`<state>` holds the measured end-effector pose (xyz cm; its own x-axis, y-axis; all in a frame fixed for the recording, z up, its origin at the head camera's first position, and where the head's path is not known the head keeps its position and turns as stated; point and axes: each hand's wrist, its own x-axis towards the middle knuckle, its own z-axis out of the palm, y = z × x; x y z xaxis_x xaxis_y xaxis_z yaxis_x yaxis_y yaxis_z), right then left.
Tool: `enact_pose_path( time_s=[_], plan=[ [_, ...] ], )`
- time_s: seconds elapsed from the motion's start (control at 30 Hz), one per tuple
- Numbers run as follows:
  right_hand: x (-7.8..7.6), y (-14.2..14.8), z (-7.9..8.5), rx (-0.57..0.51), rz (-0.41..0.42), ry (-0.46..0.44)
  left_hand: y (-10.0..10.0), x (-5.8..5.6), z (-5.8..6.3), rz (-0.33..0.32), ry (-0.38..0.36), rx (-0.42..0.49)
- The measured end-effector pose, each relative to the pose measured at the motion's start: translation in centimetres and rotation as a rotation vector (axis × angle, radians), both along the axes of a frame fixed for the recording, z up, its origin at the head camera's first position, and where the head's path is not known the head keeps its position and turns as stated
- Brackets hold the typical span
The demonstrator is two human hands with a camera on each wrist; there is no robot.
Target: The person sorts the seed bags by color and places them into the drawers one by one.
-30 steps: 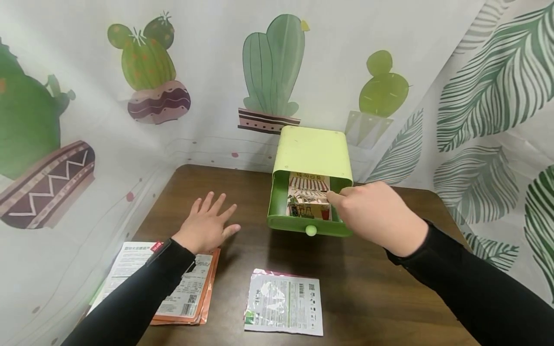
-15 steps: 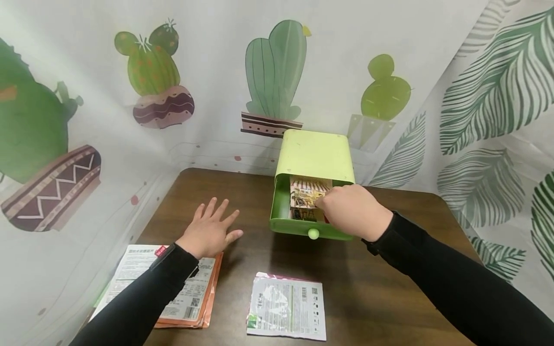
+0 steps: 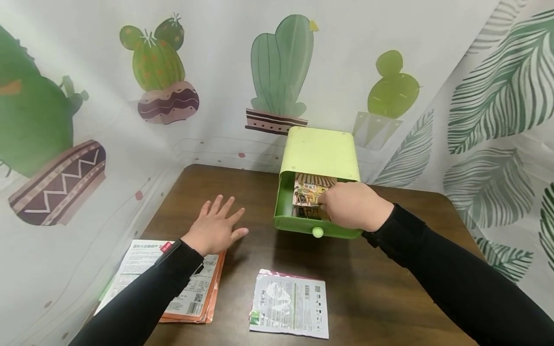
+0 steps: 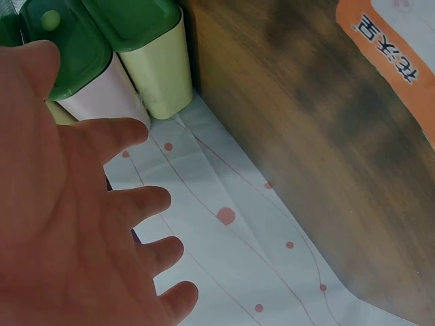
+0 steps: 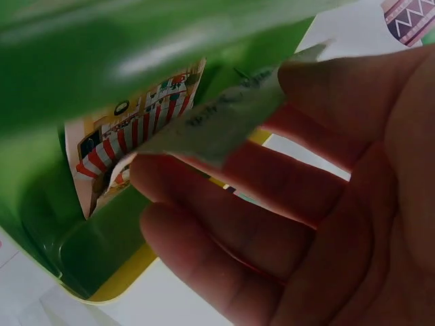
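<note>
In the head view, my right hand reaches into the pulled-out green drawer of a lime-coloured box. It pinches an illustrated card between thumb and fingers; in the right wrist view the card bends up at an angle, its pale side showing faint writing. Below lies another picture card with red-and-white stripes, inside the drawer. My left hand is spread with fingers apart over the brown table, holding nothing, just beyond a stack of orange-edged packets.
A white printed packet lies on the table in front of the drawer. A round knob juts from the drawer front. Containers with green lids stand beyond the table edge. A cactus-print curtain hangs behind.
My right hand has moved left and taken hold of the upper card, lifting it off the one below. The left hand stays spread in about the same place.
</note>
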<state>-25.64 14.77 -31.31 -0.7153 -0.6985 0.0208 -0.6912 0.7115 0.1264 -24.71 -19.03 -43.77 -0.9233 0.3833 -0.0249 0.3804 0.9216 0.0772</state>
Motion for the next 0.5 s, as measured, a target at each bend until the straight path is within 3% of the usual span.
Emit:
enact_pose_path(
  time_s=[0.17,0.27,0.5],
  plan=[
    [0.2,0.4,0.3,0.006,0.017,-0.047,0.4,0.1,0.1,-0.009,-0.009,-0.009],
    [0.4,0.6,0.6,0.013,-0.013,-0.051,0.7,0.3,0.1,-0.014,-0.018,-0.011],
    [1.3,0.9,1.3,-0.016,-0.004,0.033,1.3,0.8,0.2,-0.022,-0.020,-0.023]
  ],
)
